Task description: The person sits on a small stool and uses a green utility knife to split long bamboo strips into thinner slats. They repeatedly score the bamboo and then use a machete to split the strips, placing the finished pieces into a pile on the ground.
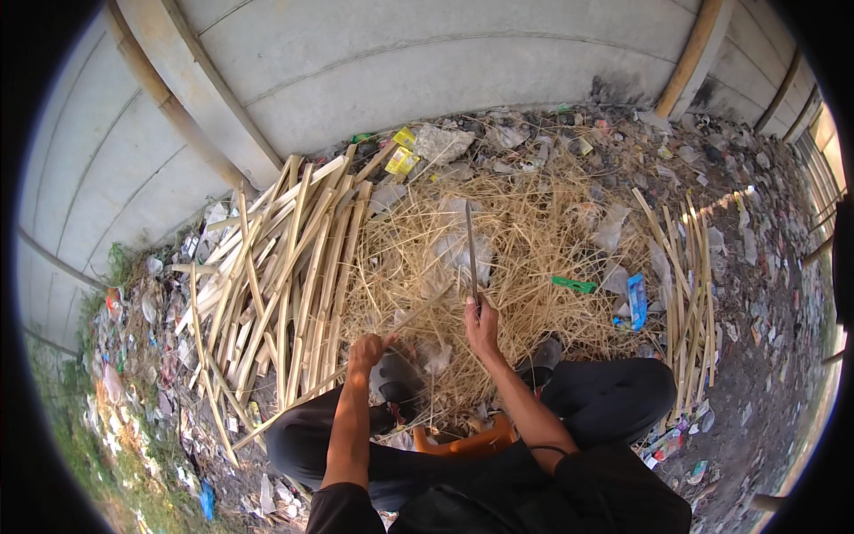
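My left hand (366, 352) is closed around a long, thin bamboo strip (415, 314). One end of the strip slants up and right over the straw-like shavings, and the other runs back past my left knee. In my right hand (481, 327) is a long-bladed knife (471, 245), its narrow dark blade pointing away from me. The blade stands just right of the strip's far end; I cannot tell whether they touch. Pale bamboo shavings (534, 258) cover the ground ahead, between and beyond my shoes.
A large pile of split bamboo strips (307, 258) lies left, and a smaller bundle (692, 303) right. A grey panel wall (427, 71) closes the far side. A green plastic piece (574, 285), a blue wrapper (637, 301) and a stone (442, 142) lie around. Under me shows something orange (467, 442).
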